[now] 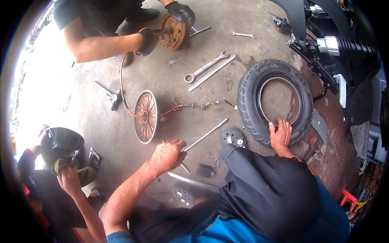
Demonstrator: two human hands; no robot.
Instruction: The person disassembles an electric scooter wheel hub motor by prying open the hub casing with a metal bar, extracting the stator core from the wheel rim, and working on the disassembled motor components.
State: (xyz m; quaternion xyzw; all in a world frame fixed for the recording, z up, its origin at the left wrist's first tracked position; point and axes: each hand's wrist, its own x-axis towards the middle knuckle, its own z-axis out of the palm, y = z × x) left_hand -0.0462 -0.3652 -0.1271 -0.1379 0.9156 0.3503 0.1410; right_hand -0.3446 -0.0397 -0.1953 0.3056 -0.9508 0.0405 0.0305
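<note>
My left hand (168, 155) is closed around the crossbar of a T-handle wrench (206, 135), whose long shaft points away to the right over the concrete floor. A black scooter tyre (252, 103) with no wheel in it is on the floor by my right knee. On its near sidewall rests my right hand (280, 135), thumb apart, fingers stretched out over the inner edge. Left of the tyre, a round finned metal cover (146, 117) stands on edge with an orange cable (122, 81) running through it. Small screws (214, 160) lie scattered near my foot.
A co-worker's gloved hands (180, 13) hold a rusty disc (173, 32) at the top. At lower left another person's hand (69, 178) wipes a black round cover (63, 139) with a cloth. A combination wrench (206, 67) and tyre lever (212, 73) lie mid-floor; a scooter (332, 46) stands right.
</note>
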